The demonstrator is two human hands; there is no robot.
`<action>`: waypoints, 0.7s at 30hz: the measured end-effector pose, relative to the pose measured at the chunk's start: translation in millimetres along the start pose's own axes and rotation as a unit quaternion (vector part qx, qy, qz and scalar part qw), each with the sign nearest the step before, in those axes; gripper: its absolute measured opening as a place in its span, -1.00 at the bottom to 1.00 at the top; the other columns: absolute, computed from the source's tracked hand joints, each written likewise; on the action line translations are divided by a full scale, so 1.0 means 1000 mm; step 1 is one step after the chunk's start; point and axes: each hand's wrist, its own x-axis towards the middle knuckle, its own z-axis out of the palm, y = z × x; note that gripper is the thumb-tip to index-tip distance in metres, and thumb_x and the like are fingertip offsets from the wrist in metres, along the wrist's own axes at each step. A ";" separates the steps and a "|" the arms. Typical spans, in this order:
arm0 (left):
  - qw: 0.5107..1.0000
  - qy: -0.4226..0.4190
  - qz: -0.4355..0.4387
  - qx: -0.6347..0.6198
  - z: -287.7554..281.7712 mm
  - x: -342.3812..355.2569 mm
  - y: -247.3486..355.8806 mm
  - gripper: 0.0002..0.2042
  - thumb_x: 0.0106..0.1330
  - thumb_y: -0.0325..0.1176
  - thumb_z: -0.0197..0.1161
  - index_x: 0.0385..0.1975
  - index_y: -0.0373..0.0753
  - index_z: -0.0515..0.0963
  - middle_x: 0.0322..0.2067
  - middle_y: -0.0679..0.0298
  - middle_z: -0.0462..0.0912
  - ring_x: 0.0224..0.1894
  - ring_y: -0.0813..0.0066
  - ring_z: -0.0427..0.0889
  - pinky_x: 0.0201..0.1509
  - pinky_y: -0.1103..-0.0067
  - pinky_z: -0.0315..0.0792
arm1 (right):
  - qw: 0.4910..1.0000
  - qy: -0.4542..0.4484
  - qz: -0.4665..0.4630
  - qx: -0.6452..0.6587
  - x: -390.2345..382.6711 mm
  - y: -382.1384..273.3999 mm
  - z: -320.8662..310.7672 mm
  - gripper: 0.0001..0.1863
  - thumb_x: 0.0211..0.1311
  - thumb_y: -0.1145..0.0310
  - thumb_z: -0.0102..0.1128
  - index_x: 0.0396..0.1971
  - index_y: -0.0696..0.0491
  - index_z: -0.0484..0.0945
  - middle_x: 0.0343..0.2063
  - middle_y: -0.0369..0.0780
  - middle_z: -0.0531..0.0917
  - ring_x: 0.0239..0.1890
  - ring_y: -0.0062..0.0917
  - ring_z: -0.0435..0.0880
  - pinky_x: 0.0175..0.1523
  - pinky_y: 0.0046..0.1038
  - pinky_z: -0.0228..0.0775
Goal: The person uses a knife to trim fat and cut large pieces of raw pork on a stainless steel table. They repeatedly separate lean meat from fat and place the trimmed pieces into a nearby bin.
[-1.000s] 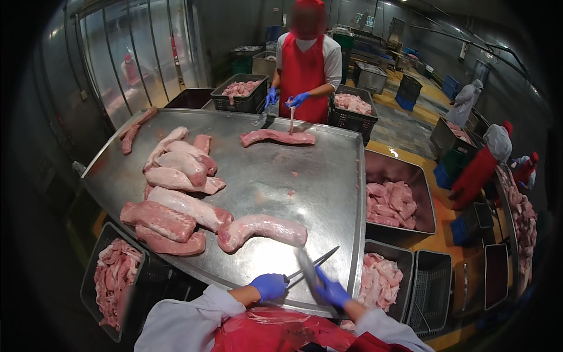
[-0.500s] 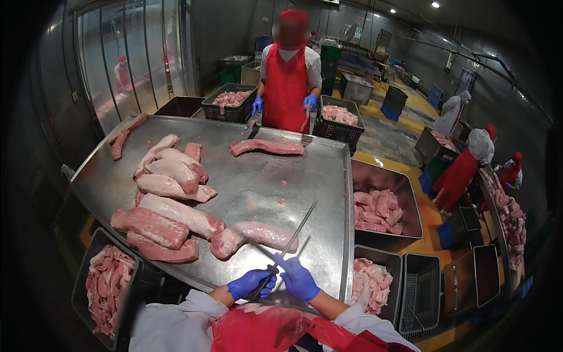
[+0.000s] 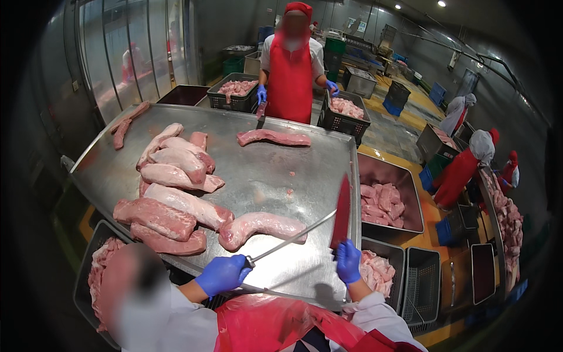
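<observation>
My left hand [image 3: 223,274], in a blue glove, grips a honing steel [image 3: 296,233] by its dark handle. The long rod points up and right, its tip close to or against the knife. My right hand [image 3: 349,262], also gloved in blue, holds the knife [image 3: 341,214] upright, its broad blade looking red. Just beyond the steel, a long pale pork loin [image 3: 261,227] lies curved on the metal table [image 3: 281,193]. Left of it is a pile of several pork loins [image 3: 176,170]. A lone meat strip [image 3: 272,137] lies near the far edge.
Across the table stands a co-worker in a red apron [image 3: 290,76], a knife [image 3: 261,110] in one gloved hand. Crates of meat, such as one tub [image 3: 390,166], line the right side; another crate [image 3: 88,264] stands at lower left. Thin meat strips [image 3: 126,126] lie at the far left corner.
My hands, close together with steel and knife crossed before, have moved apart: left hand leftward, right hand rightward with the knife raised. The co-worker's hand on the right has moved toward a crate.
</observation>
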 end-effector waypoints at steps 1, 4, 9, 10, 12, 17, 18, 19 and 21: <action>1.000 -0.007 -0.002 0.019 0.002 -0.001 0.001 -0.71 0.35 -0.12 0.19 -0.21 -0.26 0.52 -0.37 -0.05 0.66 -0.38 -0.12 0.65 -0.29 0.13 0.51 | 0.999 -0.013 0.006 0.037 0.020 -0.050 0.018 -0.80 0.49 0.40 -0.04 -0.35 0.16 0.46 -0.65 -0.21 0.56 -0.69 -0.56 0.52 -0.56 -0.50 0.33; 1.000 -0.019 0.003 -0.010 0.004 -0.008 0.006 -0.71 0.33 -0.12 0.22 -0.25 -0.26 0.50 -0.38 -0.06 0.64 -0.39 -0.15 0.64 -0.30 0.10 0.49 | 0.999 -0.044 -0.008 0.003 0.019 -0.057 0.036 -0.81 0.45 0.41 -0.01 -0.39 0.17 0.44 -0.64 -0.09 0.56 -0.65 -0.28 0.57 -0.54 -0.30 0.34; 0.998 0.033 -0.005 -0.061 0.006 -0.018 -0.032 -0.74 0.31 -0.16 0.23 -0.19 -0.21 0.55 -0.37 0.02 0.66 -0.34 -0.09 0.66 -0.25 0.16 0.53 | 0.956 -0.210 0.048 -0.200 -0.124 0.053 -0.024 -0.79 0.41 0.35 0.03 -0.43 0.14 0.44 -0.60 0.03 0.55 -0.54 0.02 0.57 -0.43 -0.11 0.39; 0.998 0.015 0.003 -0.055 0.004 -0.017 -0.038 -0.75 0.33 -0.16 0.21 -0.15 -0.18 0.58 -0.33 0.04 0.66 -0.30 -0.06 0.67 -0.22 0.20 0.54 | 0.937 -0.258 0.098 -0.216 -0.146 0.067 -0.038 -0.77 0.41 0.34 0.03 -0.43 0.15 0.45 -0.59 0.02 0.56 -0.54 0.01 0.58 -0.41 -0.12 0.41; 0.998 -0.031 0.045 -0.044 0.001 -0.010 -0.030 -0.74 0.33 -0.16 0.19 -0.14 -0.17 0.58 -0.32 0.03 0.66 -0.30 -0.05 0.67 -0.22 0.21 0.54 | 0.960 -0.234 0.060 -0.142 -0.138 0.061 -0.031 -0.74 0.43 0.29 0.00 -0.40 0.16 0.46 -0.58 0.04 0.57 -0.55 -0.01 0.58 -0.40 -0.14 0.44; 0.975 -0.148 0.133 -0.096 0.048 0.032 -0.006 -0.74 0.37 -0.16 0.14 -0.10 -0.16 0.55 -0.28 0.02 0.67 -0.30 -0.05 0.66 -0.21 0.20 0.53 | 0.842 -0.129 0.375 0.365 -0.043 0.008 0.031 -0.72 0.49 0.14 -0.01 -0.30 0.05 0.45 -0.61 -0.22 0.52 -0.71 -0.54 0.48 -0.60 -0.48 0.35; 0.976 -0.138 0.136 -0.104 0.072 0.043 -0.016 -0.75 0.37 -0.16 0.14 -0.11 -0.16 0.55 -0.29 0.02 0.67 -0.30 -0.05 0.66 -0.21 0.19 0.53 | 0.846 -0.142 0.351 0.374 -0.034 0.000 0.028 -0.76 0.50 0.25 -0.03 -0.37 0.05 0.45 -0.60 -0.26 0.54 -0.67 -0.59 0.47 -0.54 -0.50 0.36; 0.976 -0.124 0.143 -0.109 0.095 0.056 -0.027 -0.75 0.38 -0.16 0.14 -0.12 -0.17 0.55 -0.30 0.03 0.68 -0.30 -0.05 0.66 -0.21 0.19 0.53 | 0.866 -0.175 0.319 0.344 -0.054 0.035 0.022 -0.74 0.50 0.19 0.00 -0.30 0.06 0.49 -0.58 -0.27 0.54 -0.66 -0.61 0.47 -0.52 -0.53 0.35; 0.983 -0.090 0.117 -0.113 0.128 0.090 -0.043 -0.74 0.39 -0.15 0.13 -0.15 -0.19 0.55 -0.32 0.02 0.68 -0.31 -0.05 0.67 -0.21 0.18 0.52 | 0.888 -0.192 0.355 0.221 -0.087 0.034 -0.005 -0.68 0.50 0.10 0.00 -0.23 0.07 0.49 -0.62 -0.29 0.51 -0.69 -0.60 0.47 -0.56 -0.52 0.33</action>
